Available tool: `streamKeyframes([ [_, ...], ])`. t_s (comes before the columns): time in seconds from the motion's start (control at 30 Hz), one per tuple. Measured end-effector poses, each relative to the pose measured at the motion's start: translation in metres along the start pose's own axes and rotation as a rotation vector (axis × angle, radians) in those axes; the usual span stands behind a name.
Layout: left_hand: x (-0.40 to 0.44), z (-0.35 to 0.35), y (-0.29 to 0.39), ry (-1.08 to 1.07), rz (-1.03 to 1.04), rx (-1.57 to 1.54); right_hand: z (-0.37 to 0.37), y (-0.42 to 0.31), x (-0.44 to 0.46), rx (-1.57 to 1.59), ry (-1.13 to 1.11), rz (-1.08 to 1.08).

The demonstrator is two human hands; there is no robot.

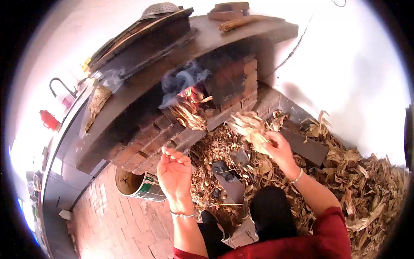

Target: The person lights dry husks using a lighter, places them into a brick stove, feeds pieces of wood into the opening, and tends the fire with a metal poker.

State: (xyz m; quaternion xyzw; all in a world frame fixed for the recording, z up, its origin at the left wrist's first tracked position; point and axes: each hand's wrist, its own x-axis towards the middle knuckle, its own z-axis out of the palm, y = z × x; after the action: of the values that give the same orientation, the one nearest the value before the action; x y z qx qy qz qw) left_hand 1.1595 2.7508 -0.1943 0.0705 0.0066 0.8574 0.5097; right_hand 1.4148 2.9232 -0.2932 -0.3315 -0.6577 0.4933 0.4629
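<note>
A big brick stove (pixel 142 90) is smoking. A heap of dry husks (pixel 371 198) lies at the right. More husks (pixel 188 117) poke from the stove's fiery hole. The right hand (pixel 279 150) grips a husk bunch (pixel 248 128) near it, and the left hand (pixel 174 172) has loose, bent fingers

Red sleeves (pixel 331 225), black trousers (pixel 272 211), bracelets (pixel 297 175).

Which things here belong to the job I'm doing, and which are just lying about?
Likely part of the job:
dry husks in your right hand
brick stove with burning husks
floor husk pile

Apparently just lying about:
bucket
red container
perforated metal bowl
</note>
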Motion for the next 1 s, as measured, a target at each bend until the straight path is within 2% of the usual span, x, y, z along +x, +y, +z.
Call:
streamKeyframes([
  [0.13, -0.001, 0.002, 0.01, -0.006, 0.034, -0.012, 0.065, -0.044, 0.051, 0.054, -0.051, -0.015],
  [0.2, -0.002, 0.002, 0.014, -0.046, 0.058, 0.015, 0.09, -0.063, 0.071, 0.102, -0.128, 0.053],
  [0.27, -0.004, 0.005, 0.017, -0.051, 0.063, -0.007, 0.114, -0.077, 0.088, 0.075, -0.082, 0.068],
  [0.37, -0.004, 0.006, 0.023, -0.039, 0.072, -0.035, 0.145, -0.065, 0.115, 0.061, -0.065, -0.058],
  [0.47, -0.007, 0.008, 0.025, -0.014, 0.07, -0.062, 0.164, -0.078, 0.13, -0.007, -0.015, -0.034],
  [0.53, -0.008, 0.01, 0.025, -0.004, 0.061, -0.08, 0.171, -0.088, 0.138, 0.033, -0.028, 0.182],
  [0.67, -0.009, 0.011, 0.029, -0.013, 0.063, -0.083, 0.191, -0.072, 0.164, 0.018, 0.062, 0.116],
  [0.73, -0.01, 0.012, 0.03, -0.008, 0.06, -0.095, 0.205, -0.061, 0.172, 0.038, 0.105, 0.164],
  [0.8, -0.011, 0.014, 0.031, 0.005, 0.085, -0.079, 0.221, -0.029, 0.19, -0.017, 0.159, -0.01],
  [0.87, -0.012, 0.012, 0.035, -0.049, 0.051, -0.073, 0.216, -0.066, 0.171, 0.005, 0.1, -0.006],
  [1.0, -0.012, 0.013, 0.035, -0.048, 0.053, -0.057, 0.234, -0.05, 0.191, 0.195, 0.175, 0.139],
])
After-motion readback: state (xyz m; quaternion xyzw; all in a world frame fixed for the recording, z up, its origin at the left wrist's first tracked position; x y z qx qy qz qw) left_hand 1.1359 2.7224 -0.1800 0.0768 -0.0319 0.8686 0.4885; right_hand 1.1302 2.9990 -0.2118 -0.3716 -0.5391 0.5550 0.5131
